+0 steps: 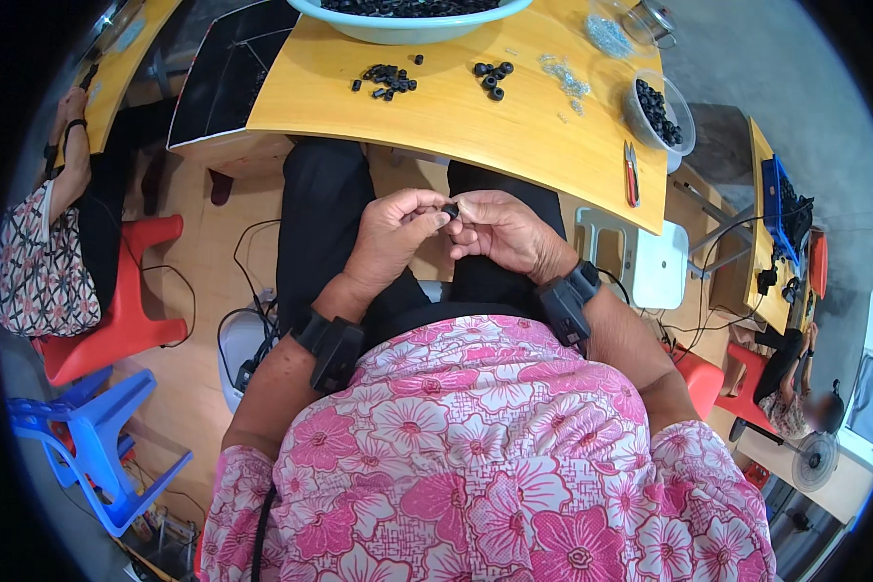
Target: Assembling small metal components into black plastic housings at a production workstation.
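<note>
My left hand (398, 231) and my right hand (502, 229) meet above my lap, just off the table's near edge. Between the fingertips is a small black part (451, 210), which looks like a plastic or rubber piece; its exact kind is too small to tell. The left thumb and forefinger pinch it from one side. The right thumb and forefinger close on its other side, and any smaller piece there is hidden. On the yellow table (436, 112) lie a pile of small black cylinders (388, 81), a cluster of larger black round parts (493, 80) and scattered small clear or silvery pieces (565, 80).
A pale blue basin (412, 29) of black parts stands at the back. At the right are a clear tub (684, 131) of black pieces, red-handled snips (632, 177) and a metal cup (653, 21). Stools (662, 267) stand nearby. Other people sit at far left and right.
</note>
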### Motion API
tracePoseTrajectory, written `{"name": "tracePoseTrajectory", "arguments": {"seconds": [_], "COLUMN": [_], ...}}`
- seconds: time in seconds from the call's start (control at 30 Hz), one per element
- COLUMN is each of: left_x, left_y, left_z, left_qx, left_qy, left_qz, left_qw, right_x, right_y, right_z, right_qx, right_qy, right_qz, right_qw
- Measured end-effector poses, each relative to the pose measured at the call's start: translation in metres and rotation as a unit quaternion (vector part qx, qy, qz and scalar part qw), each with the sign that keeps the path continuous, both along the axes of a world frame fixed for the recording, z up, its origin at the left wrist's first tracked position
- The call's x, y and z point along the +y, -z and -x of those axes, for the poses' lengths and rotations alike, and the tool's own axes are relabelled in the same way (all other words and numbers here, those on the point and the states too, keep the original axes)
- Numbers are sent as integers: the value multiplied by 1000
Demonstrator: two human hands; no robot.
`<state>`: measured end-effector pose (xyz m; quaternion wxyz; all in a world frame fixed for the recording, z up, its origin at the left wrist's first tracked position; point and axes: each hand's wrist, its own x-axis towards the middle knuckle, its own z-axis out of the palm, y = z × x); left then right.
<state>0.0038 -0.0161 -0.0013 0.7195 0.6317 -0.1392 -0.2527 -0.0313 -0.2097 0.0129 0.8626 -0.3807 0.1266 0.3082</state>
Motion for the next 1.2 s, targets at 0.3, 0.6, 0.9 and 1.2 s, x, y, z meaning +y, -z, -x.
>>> {"name": "tracePoseTrajectory", "arguments": {"seconds": [0.3, 0.6, 0.9, 1.2], "left_x": [4, 0, -2, -2], "left_y": [-3, -6, -6, -2], "left_z": [-5, -1, -1, 0], "left_qx": [-101, 17, 117, 104], "left_qy": [23, 46, 88, 67], "left_qz": [-64, -3, 39, 10], "left_qw": [993, 999, 989, 992], "right_x": [0, 6, 17, 19], "right_y": [0, -2, 1, 1], "right_z": [0, 3, 5, 4], "right_qx": [-19, -55, -128, -127], "right_qy": [-24, -1, 4, 12], "right_qz": [-5, 55, 213, 240], "right_qw": [1000, 997, 969, 962]}}
